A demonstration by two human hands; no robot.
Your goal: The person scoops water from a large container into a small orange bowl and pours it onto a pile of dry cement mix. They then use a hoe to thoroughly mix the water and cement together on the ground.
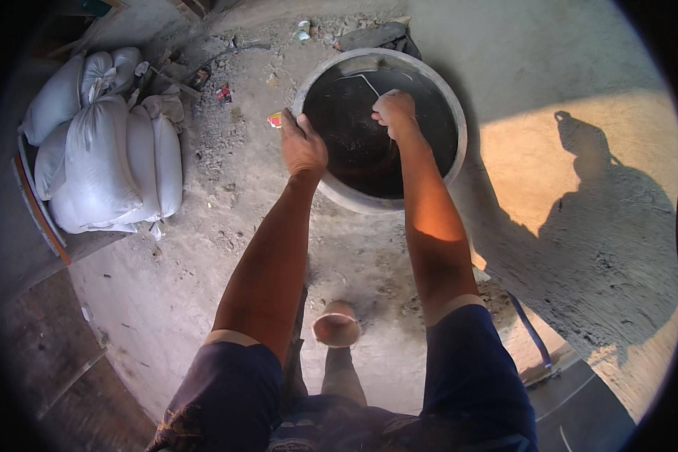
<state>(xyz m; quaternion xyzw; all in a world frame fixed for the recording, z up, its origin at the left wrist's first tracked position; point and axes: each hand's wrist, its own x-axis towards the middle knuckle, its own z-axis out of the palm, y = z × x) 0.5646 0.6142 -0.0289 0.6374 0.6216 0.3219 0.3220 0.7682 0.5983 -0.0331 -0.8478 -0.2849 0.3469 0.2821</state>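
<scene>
A large round tub (pixel 459 143) with a thick grey rim stands in front of me, dark liquid filling much of it. My left hand (pixel 304 145) rests on the tub's left rim, fingers stretched out and thumb apart. Over the liquid, my right hand (pixel 395 113) is closed around a thin pale bent rod (pixel 371 84). The rod's upper part angles left toward the far inner wall; a short piece shows below the fist. Whatever the rod joins under the surface is hidden.
Stacked white sacks (pixel 102 158) lie to the left. A small pinkish bucket (pixel 337 325) stands near my legs. Gravel and litter, including a red and yellow wrapper (pixel 274 120), lie left of the tub. A blue hose-like strip (pixel 531 331) runs at lower right.
</scene>
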